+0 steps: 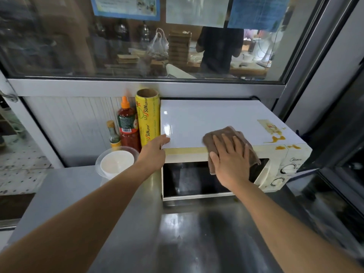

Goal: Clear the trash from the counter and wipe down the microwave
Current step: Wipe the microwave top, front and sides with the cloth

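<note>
A white microwave stands on the steel counter against the wall. Its top carries orange-brown stains near the right front corner. My right hand lies flat, fingers straight, pressing a brown cloth onto the microwave's front top edge, the cloth hanging over the dark door. My left hand rests on the microwave's front left corner, its fingers against the top edge.
Left of the microwave stand a yellow cling-wrap roll, a red sauce bottle, a small glass bottle and a white bowl in a clear lid. A glass window runs behind. A dark cabinet edge stands at the right.
</note>
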Available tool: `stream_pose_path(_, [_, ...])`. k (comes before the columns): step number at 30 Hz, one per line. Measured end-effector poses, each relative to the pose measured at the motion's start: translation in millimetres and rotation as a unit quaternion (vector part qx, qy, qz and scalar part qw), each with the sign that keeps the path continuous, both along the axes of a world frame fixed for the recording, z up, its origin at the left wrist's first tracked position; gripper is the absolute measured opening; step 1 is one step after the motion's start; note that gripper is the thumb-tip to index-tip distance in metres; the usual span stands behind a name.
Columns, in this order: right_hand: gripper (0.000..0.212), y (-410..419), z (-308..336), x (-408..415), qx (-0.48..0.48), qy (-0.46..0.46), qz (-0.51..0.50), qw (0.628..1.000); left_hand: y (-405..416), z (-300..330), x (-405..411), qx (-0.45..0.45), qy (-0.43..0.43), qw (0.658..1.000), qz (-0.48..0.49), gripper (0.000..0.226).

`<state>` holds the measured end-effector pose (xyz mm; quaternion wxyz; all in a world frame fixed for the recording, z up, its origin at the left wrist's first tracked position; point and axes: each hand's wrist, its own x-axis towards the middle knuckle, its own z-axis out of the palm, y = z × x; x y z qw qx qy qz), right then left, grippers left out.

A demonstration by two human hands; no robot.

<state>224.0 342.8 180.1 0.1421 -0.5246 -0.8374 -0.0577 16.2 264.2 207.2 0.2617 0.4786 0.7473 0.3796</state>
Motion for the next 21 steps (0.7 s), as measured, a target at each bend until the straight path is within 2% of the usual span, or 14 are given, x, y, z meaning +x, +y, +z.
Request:
stream_pose_path(6, [0.057,-36,-2,-69,0.001,0.010,0.059,0.998,-6,2,-9,0.006,-0.036,0.999,0.010,0.056])
stream_pose_path(9, [0.061,-17,-3,-40,0.022,-0.062,0.097,0.993,-10,-1,-11,0.011,-0.042,0.999,0.013,0.055])
stream_pose_path(14, [0.057,11,-13,11,0.072,-0.065,0.046,0.994,-13,-5,-13,0.024,-0.071,0.997,0.016,0.052])
stream_pose_path(18, [0.053,-9,-16,-25,0.092,-0.029,0.047,0.994,-16,-4,-16,0.006,-0.078,0.997,0.005,0.050])
stream_pose_path(21, [0.054,-33,-13,-70,0.082,-0.025,0.077,0.993,-22,0,-18,0.002,-0.138,0.990,-0.014,0.051])
